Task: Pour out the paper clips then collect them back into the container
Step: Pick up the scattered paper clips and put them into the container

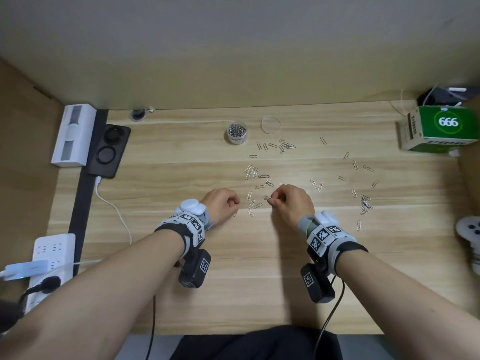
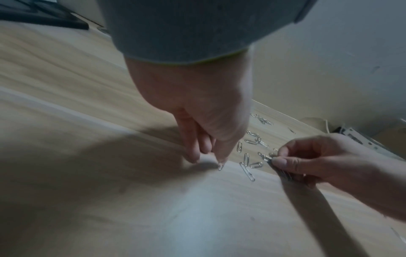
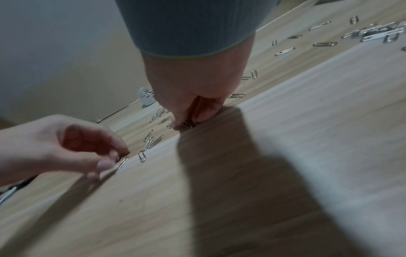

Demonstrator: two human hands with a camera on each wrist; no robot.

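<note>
A small clear round container (image 1: 236,133) with paper clips in it stands at the back of the wooden desk (image 1: 181,294), its clear lid (image 1: 270,124) lying to its right. Loose silver paper clips (image 1: 255,175) lie scattered over the middle and right of the desk. My left hand (image 1: 234,207) is curled with fingertips down on the desk, pinching a single paper clip (image 3: 121,164) (image 2: 220,167). My right hand (image 1: 272,200) pinches a small bunch of clips (image 2: 266,157) (image 3: 187,124) just above the desk, with more clips (image 1: 253,205) lying between the two hands.
A green box (image 1: 441,128) sits at the back right and a white game controller (image 1: 470,232) at the right edge. On the left are a black charger pad (image 1: 109,149), a white box (image 1: 71,133), a power strip (image 1: 50,258) and a white cable (image 1: 117,211). A clump of clips (image 1: 365,203) lies right.
</note>
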